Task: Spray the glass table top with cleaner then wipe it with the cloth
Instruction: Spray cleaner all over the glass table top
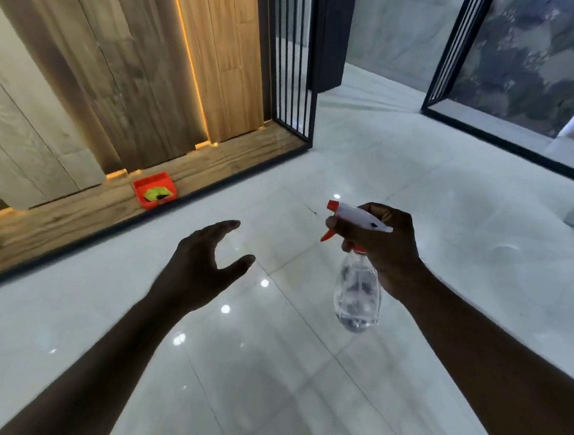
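The fingers (338, 226) of the right hand (379, 248) are curled tight round the neck of the spray bottle (358, 298), just under its white head, with the orange trigger (328, 236) poking out in front of them, not yet squeezed as far as we can tell. The left hand (199, 272) holds nothing; its fingers (230, 226) are spread and only loosely bent.

We judge the task is at its very start. The bottle is in hand and hangs in the air above the floor (450, 213), but no glass table top is in view, so next we need to reach the table and aim the nozzle at it. We also need the cloth. A green and yellow thing (153, 194) lies in a red tray (140, 188) on the wooden ledge (55, 219), near its front edge. It may be the cloth, though we cannot tell.

The bottle is clear, thin plastic, rounded at the bottom and narrowing toward the neck, with a clear liquid inside. The floor is glossy pale tile that mirrors the ceiling lights. The ledge is rough-grained timber, backed by tall wood panels (137, 51) and thin black metal bars (291, 63).
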### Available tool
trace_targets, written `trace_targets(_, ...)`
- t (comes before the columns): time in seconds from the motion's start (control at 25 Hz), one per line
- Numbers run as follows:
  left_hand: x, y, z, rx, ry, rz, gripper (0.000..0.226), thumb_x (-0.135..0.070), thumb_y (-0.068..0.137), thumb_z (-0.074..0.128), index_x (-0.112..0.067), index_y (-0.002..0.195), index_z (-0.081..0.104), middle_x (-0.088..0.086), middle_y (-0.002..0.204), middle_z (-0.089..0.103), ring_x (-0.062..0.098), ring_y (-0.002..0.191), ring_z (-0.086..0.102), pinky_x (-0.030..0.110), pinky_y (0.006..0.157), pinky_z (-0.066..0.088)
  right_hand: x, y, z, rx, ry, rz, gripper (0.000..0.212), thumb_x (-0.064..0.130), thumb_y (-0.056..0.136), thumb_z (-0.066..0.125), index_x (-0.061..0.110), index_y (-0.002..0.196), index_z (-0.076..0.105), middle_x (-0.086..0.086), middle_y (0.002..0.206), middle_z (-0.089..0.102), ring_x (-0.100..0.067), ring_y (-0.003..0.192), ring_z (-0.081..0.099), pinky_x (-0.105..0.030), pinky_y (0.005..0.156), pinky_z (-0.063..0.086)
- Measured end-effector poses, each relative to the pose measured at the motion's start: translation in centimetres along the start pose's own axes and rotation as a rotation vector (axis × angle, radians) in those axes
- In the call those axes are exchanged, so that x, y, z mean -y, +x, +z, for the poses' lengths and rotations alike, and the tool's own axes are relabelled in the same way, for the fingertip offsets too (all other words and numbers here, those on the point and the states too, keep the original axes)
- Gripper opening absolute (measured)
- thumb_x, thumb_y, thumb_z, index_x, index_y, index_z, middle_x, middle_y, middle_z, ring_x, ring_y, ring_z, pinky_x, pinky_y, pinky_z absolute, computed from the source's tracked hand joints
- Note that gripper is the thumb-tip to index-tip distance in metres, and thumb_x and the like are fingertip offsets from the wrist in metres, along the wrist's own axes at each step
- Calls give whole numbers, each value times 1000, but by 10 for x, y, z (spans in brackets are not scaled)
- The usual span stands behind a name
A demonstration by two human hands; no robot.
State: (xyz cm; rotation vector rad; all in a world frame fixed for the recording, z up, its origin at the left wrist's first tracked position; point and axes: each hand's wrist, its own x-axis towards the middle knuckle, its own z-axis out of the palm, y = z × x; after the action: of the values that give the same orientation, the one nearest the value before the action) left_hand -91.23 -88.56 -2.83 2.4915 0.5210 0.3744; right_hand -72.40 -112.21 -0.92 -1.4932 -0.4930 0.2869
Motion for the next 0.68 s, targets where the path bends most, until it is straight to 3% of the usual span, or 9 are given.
trace_targets(0.12, 28, 70, -10, -11, 46, -33, 76, -62, 89, 69, -31, 154, 44, -5, 157, 49, 14, 146, 43, 30, 114, 34, -19, 78, 36, 65, 72, 25, 28, 17, 78, 93, 3, 93, 75, -12, 76, 76, -22, 49, 64, -26, 49, 48)
trace_targets(0.28, 92, 141, -21, -19, 118, -126, 78, -66, 88, 67, -33, 154, 42, -7, 158, 47, 13, 145, 43, 31, 114, 36, -70, 172, 110, 185, 34, -9, 41, 34, 78, 94, 3, 91, 69, -18, 79, 74, -28, 56, 71, -36, 55, 58)
trace_targets(0.48, 153, 221, -65, -120, 187, -275, 78, -66, 88, 66, -30, 153, 42, -5, 157, 48, 17, 145, 43, 39, 115, 41, -76, 310, 211, 387, -32, -195, 37, 32, 88, 90, 7, 75, 67, 4, 60, 63, -17, 52, 64, -29, 51, 52)
trace_targets(0.6, 195, 254, -93, -184, 186, -377, 78, -66, 88, 67, -30, 153, 44, -5, 158, 48, 17, 146, 43, 42, 117, 41, -74, 377, 279, 495, 3, -238, 38, 34, 86, 86, 12, 68, 61, 4, 57, 55, -21, 52, 60, -35, 50, 51)
trace_targets(0.68, 225, 271, -106, -206, 154, -438, 78, -63, 89, 68, -28, 154, 44, -4, 159, 47, 16, 147, 41, 39, 118, 39, -78, 416, 324, 537, 25, -216, 32, 27, 86, 88, 19, 66, 64, 1, 59, 60, -24, 55, 64, -32, 53, 54)
